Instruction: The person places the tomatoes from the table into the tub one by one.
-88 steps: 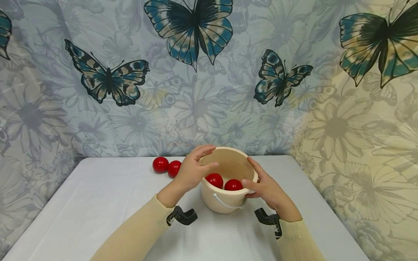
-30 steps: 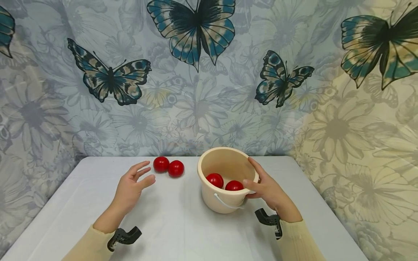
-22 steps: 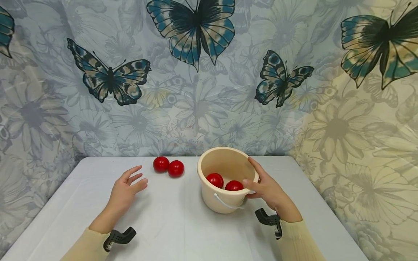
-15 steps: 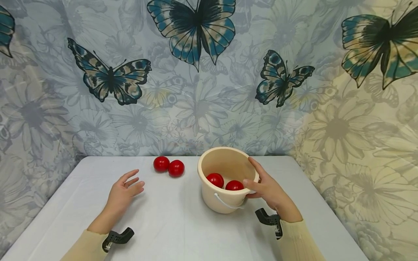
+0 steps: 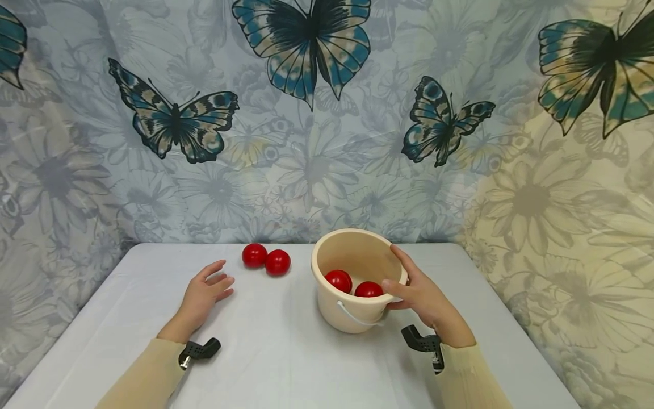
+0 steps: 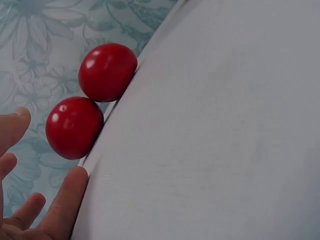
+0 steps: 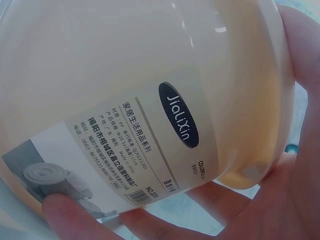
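A cream plastic bucket [image 5: 352,315] with a thin white handle [image 5: 357,318] stands on the table, its mouth tilted towards me. My right hand [image 5: 429,301] grips its right rim, thumb over the edge and fingers outside; the right wrist view shows them round the labelled wall [image 7: 145,145]. Inside lie red balls [image 5: 369,289], partly hidden by the rim. Two more red balls, a left one [image 5: 254,256] and a right one [image 5: 278,263], touch each other near the back edge. My left hand [image 5: 204,292] holds nothing, its fingers loosely extended, just left of this pair and apart from it.
A white cloth covers the table [image 5: 286,363]. Directly behind its back edge hangs a flowered backdrop [image 5: 311,170] with printed butterflies. Black wrist mounts [image 5: 201,349] sit on both forearms.
My left hand has left the bucket's left rim and gone left; in the last half second it has come slightly right towards the loose balls. The right hand keeps its grip; the bucket stays put.
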`<state>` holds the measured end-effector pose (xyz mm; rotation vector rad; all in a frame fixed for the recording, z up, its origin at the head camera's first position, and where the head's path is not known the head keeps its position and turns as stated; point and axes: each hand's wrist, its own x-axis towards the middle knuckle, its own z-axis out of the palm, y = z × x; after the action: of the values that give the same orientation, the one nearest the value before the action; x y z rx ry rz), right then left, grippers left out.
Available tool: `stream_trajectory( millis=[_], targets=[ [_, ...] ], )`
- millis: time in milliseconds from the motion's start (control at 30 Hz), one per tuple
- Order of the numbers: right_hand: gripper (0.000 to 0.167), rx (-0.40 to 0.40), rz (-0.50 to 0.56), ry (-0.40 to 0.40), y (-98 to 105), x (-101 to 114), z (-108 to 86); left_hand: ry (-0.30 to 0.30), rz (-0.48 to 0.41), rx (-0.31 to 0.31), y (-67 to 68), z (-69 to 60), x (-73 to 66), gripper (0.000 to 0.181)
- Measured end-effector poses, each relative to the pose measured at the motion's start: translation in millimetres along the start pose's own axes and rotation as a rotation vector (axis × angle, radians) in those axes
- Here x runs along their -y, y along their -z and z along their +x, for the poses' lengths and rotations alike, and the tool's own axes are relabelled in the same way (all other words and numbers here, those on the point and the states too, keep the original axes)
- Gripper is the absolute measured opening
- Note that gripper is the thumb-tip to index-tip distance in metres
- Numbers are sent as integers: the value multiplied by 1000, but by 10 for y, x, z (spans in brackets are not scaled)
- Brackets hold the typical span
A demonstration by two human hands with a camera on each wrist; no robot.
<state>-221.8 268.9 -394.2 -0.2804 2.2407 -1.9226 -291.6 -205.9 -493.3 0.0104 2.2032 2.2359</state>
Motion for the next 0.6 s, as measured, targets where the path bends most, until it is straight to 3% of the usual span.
stream_trajectory(
  millis=[400,600],
  targets=[
    [95,-11,-14,4,12,-7,-5,-22,55,-23,-247,422,38,76],
    [94,-9,-9,4,9,-19,5,-12,68,-18,-338,546,35,77]
  ],
)
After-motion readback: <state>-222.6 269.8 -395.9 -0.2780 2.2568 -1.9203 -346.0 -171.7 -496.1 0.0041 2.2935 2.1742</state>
